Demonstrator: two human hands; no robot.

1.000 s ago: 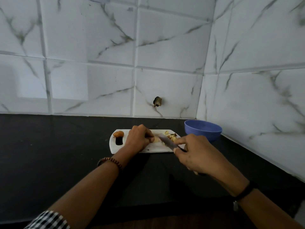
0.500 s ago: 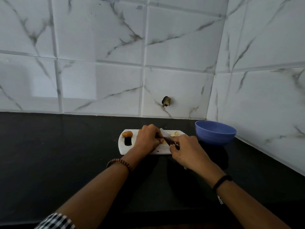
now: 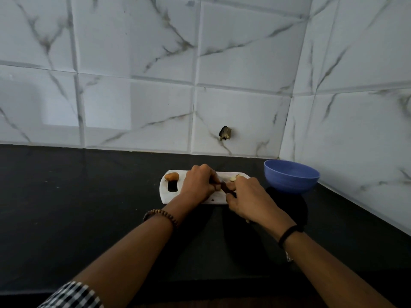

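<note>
Left hand [image 3: 198,185]: food piece [image 3: 218,188] is held under curled fingers, mid white cutting board [image 3: 169,197].
Right hand [image 3: 249,196]: knife [image 3: 223,186] is gripped, blade against the piece.
Blue bowl [image 3: 291,178]: set right of board.

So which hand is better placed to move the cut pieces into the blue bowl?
Probably the right hand: it sits beside the cut pieces and nearest the blue bowl, though it grips the knife. The left hand is farther off, curled on the cutting board.
</note>
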